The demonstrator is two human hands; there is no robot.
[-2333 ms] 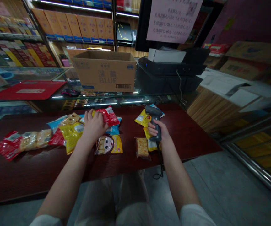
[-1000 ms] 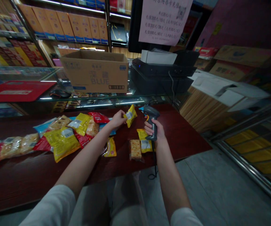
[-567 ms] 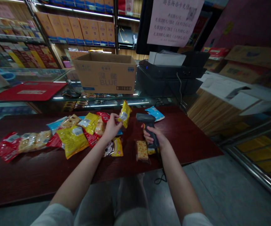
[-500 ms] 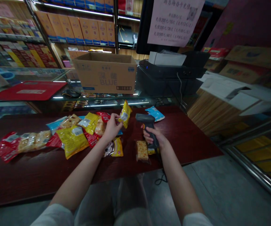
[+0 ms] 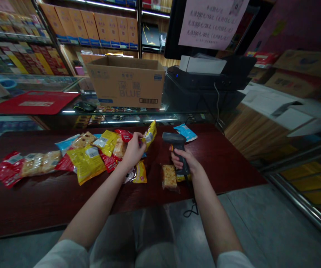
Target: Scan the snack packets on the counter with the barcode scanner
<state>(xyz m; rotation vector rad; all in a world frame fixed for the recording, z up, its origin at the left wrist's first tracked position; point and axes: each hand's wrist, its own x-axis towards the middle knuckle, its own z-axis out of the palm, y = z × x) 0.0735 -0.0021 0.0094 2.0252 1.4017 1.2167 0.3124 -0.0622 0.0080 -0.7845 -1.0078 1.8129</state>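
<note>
Scanner (image 5: 175, 139) and yellow packet (image 5: 150, 134) both held

Below the frame's centre, I see a clear-wrapped snack (image 5: 169, 176) on the table (image 5: 221, 160). The right hand (image 5: 187, 160) grips the scanner, right of centre; the left hand (image 5: 134, 150) pinches the yellow packet, near centre. Beyond, a cardboard box (image 5: 127, 85) stands upper centre.

The tabletop (image 5: 221, 163) is coloured dark reddish brown. The held packet (image 5: 150, 134) is printed yellow, with a white patch. The scanner (image 5: 174, 137) is finished in dark grey, its trigger picked out in orange. The far packet (image 5: 186, 132) is coloured light blue, the leftmost packet (image 5: 5, 170) red. The carton (image 5: 127, 83) is coloured brown and marked with grey lettering and a black barcode. The shelved boxes (image 5: 101, 29) are coloured orange-brown, banded blue below.
</note>
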